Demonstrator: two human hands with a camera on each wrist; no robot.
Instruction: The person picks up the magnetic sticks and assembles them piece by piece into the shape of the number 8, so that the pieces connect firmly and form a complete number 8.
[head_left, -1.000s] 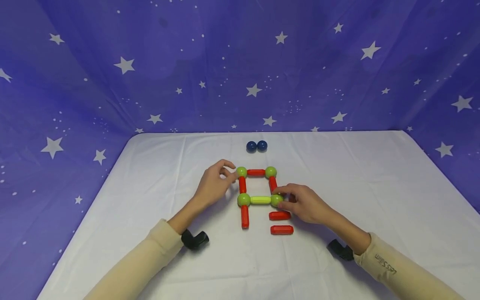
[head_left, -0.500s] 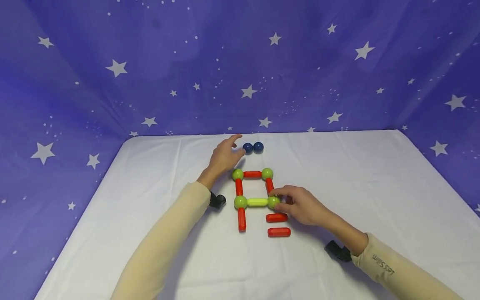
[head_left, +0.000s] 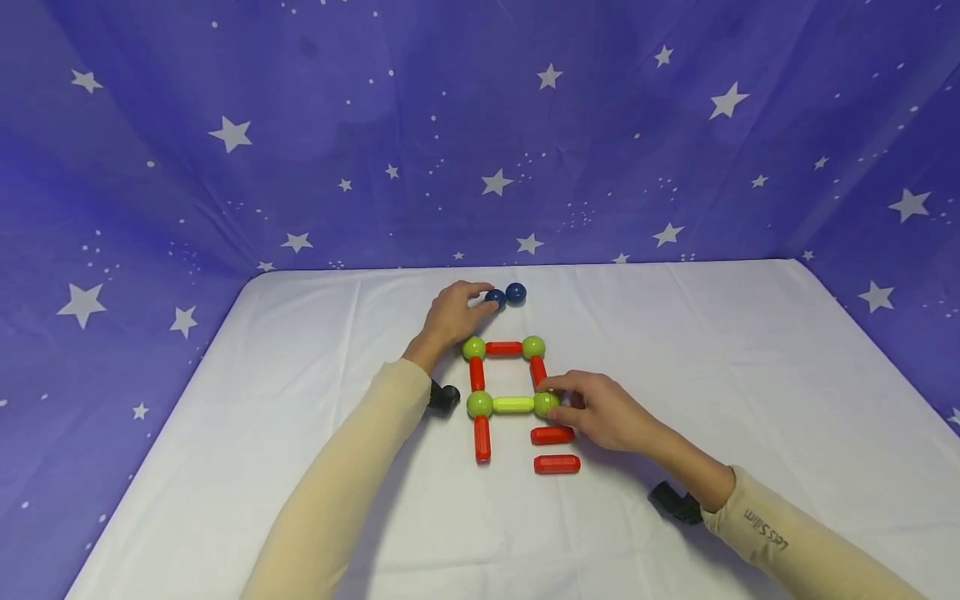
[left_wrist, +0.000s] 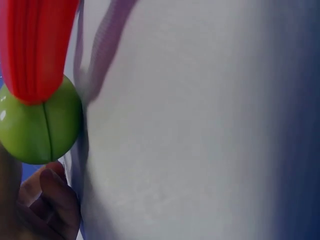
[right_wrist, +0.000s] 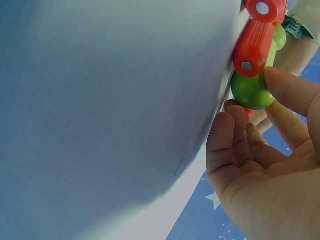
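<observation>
At the back, my left hand (head_left: 450, 317) pinches the left of two dark blue balls (head_left: 495, 297) between thumb and fingers. The other blue ball (head_left: 516, 293) sits just beside it. My right hand (head_left: 609, 410) holds the near right green ball (head_left: 546, 405) of a flat frame, thumb and fingertips on it, also seen in the right wrist view on the green ball (right_wrist: 247, 92). Green balls at the corners join red rods (head_left: 504, 347) and a yellow-green rod (head_left: 513, 405). Another red rod (head_left: 482, 439) points toward me from the near left green ball (head_left: 480, 405).
Two loose red rods (head_left: 557, 464) lie below the frame's right corner, near my right hand. A white cloth (head_left: 720, 350) covers the table, and a purple star-patterned curtain (head_left: 420, 100) stands behind it. Black wrist devices (head_left: 677, 502) show at both wrists.
My left hand has left the far left green ball, reached away to the blue balls, and closed its fingers on the left one. My right hand has stayed at its green ball.
</observation>
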